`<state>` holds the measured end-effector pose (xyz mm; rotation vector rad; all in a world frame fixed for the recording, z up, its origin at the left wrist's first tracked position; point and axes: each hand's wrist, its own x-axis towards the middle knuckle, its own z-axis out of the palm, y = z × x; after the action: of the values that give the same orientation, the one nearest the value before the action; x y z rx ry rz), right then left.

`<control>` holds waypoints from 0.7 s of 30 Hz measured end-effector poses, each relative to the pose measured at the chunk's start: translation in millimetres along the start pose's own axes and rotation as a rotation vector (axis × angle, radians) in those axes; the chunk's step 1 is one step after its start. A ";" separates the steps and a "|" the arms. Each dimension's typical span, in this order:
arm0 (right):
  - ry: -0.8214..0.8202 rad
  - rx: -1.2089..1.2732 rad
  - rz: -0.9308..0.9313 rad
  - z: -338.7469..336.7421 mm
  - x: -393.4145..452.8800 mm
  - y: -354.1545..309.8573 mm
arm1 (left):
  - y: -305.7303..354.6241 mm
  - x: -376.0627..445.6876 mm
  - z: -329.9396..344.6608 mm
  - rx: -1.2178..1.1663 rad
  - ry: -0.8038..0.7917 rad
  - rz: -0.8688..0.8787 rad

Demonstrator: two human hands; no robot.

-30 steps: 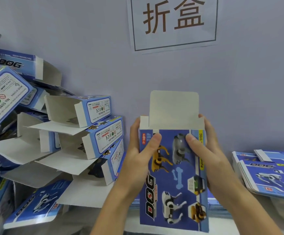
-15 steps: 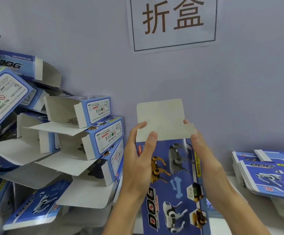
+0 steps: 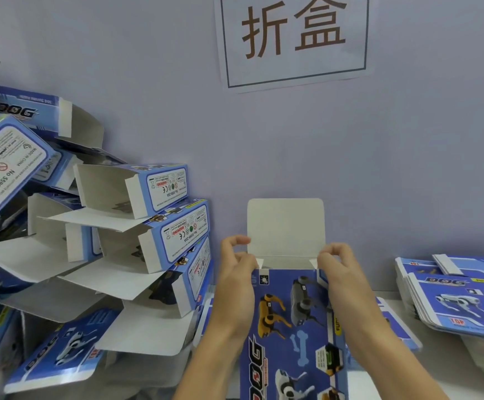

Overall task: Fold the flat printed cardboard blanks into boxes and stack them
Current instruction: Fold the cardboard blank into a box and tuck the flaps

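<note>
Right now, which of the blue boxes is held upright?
The box between both hands, its top flap raised; the stacked boxes lie sideways.

The box (image 3: 292,327) runs off the bottom edge. The hands (image 3: 236,272) cover its upper corners. Fine print on the folded boxes (image 3: 174,186) is too small to read.

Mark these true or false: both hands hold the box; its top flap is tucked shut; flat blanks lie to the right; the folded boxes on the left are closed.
1. Both hands, left hand and right hand, hold the box: true.
2. Its top flap is tucked shut: false, it stands upright and open.
3. The flat blanks lie to the right: true.
4. The folded boxes on the left are closed: false, their end flaps hang open.
</note>
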<state>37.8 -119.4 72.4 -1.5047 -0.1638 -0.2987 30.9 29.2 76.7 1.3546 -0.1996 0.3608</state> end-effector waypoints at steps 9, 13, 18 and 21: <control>-0.084 0.132 -0.010 0.8 3.5 2.5 | 0.2 1.3 -0.7 -0.089 -0.057 -0.038; -0.085 0.188 -0.047 1.3 3.0 2.8 | -0.8 2.0 -1.2 -0.093 -0.029 -0.025; -0.004 0.285 -0.095 -0.2 0.6 10.2 | -3.2 -0.8 0.6 -0.117 0.084 0.155; 0.065 0.232 -0.058 -1.3 1.0 13.2 | -9.0 -1.0 -1.2 -0.120 0.206 0.142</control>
<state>42.5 -120.2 60.0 -1.2601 -0.1842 -0.3624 33.2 28.7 67.9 1.1792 -0.1439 0.5958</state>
